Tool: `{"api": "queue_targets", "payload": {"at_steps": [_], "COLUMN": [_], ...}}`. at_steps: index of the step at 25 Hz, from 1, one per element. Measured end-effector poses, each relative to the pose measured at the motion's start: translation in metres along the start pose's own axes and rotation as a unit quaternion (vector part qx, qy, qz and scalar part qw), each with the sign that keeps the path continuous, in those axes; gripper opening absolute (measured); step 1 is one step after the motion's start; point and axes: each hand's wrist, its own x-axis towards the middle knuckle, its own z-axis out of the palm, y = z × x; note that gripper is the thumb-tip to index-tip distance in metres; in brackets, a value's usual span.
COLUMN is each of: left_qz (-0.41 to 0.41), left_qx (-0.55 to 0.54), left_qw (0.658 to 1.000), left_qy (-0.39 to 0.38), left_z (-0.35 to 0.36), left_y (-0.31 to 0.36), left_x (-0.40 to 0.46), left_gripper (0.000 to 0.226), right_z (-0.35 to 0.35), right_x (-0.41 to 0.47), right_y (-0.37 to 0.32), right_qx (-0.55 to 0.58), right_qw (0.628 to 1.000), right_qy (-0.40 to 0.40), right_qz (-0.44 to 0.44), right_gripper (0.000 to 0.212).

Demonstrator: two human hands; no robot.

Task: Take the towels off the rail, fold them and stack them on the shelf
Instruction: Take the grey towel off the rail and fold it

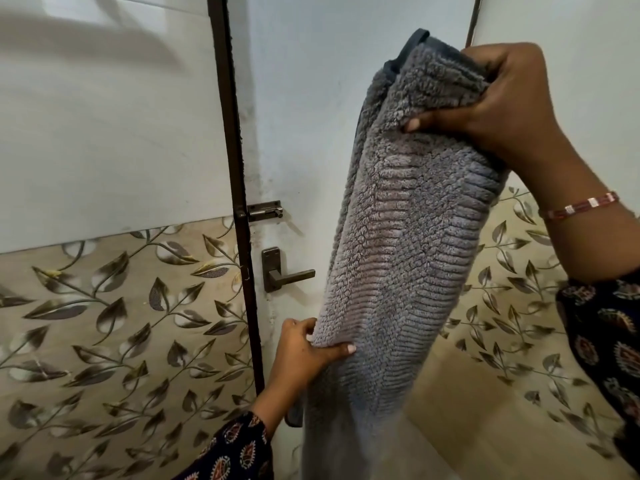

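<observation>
A grey ribbed towel [405, 244] with a dark hem hangs lengthwise in front of me. My right hand [498, 105] grips its bunched top end, held high at the upper right. My left hand [308, 344] pinches the towel's left edge lower down, thumb on the front face. The towel's bottom end runs out of the frame's lower edge. No rail or shelf is in view.
Behind the towel stands a white door [304, 133] with a dark frame [235, 168], a sliding bolt [265, 212] and a lever handle [287, 271]. Leaf-patterned tiles [121, 323] cover the lower walls on both sides.
</observation>
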Motion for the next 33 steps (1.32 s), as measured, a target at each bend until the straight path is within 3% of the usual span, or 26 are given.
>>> {"api": "queue_targets", "payload": {"at_steps": [2,5,9,15,17,19,21,24,26,29,31,33], "left_qz": [0.023,0.015,0.008,0.041,0.013,-0.017,-0.019,-0.021,-0.010,-0.001,0.007,0.018], "left_qx": [-0.001,-0.093,-0.136,-0.146,-0.159,-0.135,-0.124,-0.118,-0.130,-0.110,-0.068,-0.041], "left_qw": [1.000,0.993,0.987,0.988,0.986,0.980,0.966,0.955,0.960,0.984,0.994,0.993], "left_qy": [-0.014,-0.073,-0.086,0.004,-0.044,-0.144,-0.226,-0.273,-0.249,-0.138,-0.091,-0.108], "left_z": [-0.005,-0.011,-0.011,0.001,0.004,0.006,0.008,0.013,0.019,0.026,0.024,0.019], "left_y": [0.006,0.010,0.004,-0.005,-0.006,-0.004,0.002,0.005,0.004,0.000,0.000,0.009], "left_x": [-0.005,-0.012,-0.017,-0.023,-0.024,-0.020,-0.014,-0.006,-0.002,-0.001,0.000,-0.002], "left_gripper": [0.055,0.053,0.060,0.056,0.082,0.113,0.109,0.076,0.058,0.042,0.052,0.069], "right_z": [-0.002,-0.003,0.002,0.009,0.007,0.008,0.007,-0.001,-0.010,-0.019,-0.020,-0.016], "right_x": [0.002,0.008,0.014,0.015,0.015,0.014,0.012,0.009,0.008,0.007,0.006,0.007], "right_y": [0.002,0.004,0.003,0.006,0.006,0.003,-0.001,0.002,0.007,0.014,0.019,0.023], "right_qx": [-0.005,-0.005,-0.003,-0.009,-0.013,-0.011,-0.016,-0.034,-0.049,-0.085,-0.101,-0.115], "right_qw": [1.000,0.999,0.999,0.999,0.999,0.999,0.999,0.999,0.998,0.996,0.995,0.992], "right_qy": [0.009,0.030,0.038,0.036,0.041,0.039,0.031,0.023,0.024,0.019,0.013,0.020], "right_qz": [-0.004,-0.016,-0.025,-0.017,-0.014,-0.016,-0.016,-0.018,-0.015,-0.002,0.016,0.044], "right_gripper": [0.074,0.072,0.068,0.071,0.074,0.072,0.072,0.073,0.075,0.078,0.080,0.081]}}
